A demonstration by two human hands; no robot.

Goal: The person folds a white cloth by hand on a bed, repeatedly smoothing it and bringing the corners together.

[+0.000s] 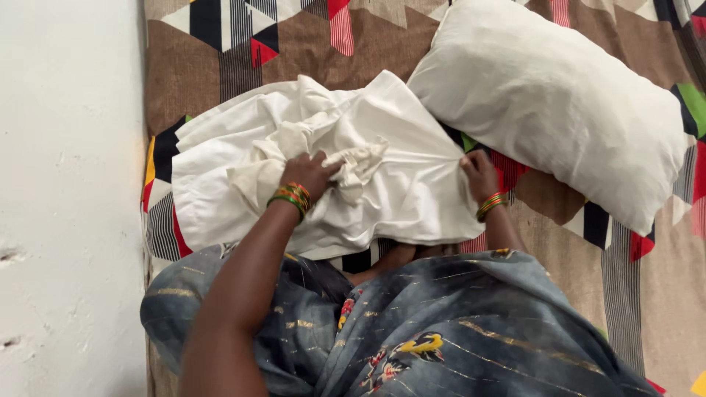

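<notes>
A crumpled white pillowcase [397, 147] lies on a patterned bedsheet [206, 66] in front of me. My left hand [312, 175] grips a bunched fold near the middle of the cloth. My right hand [479, 175] pinches the cloth's right edge, close to a plump white pillow [559, 103] that lies at the upper right. Both wrists wear green and orange bangles.
A white wall [70, 198] runs down the left side, right against the bed's edge. My lap, covered in dark blue patterned fabric [441, 323], fills the bottom of the view. The sheet has brown, red, black and striped patches.
</notes>
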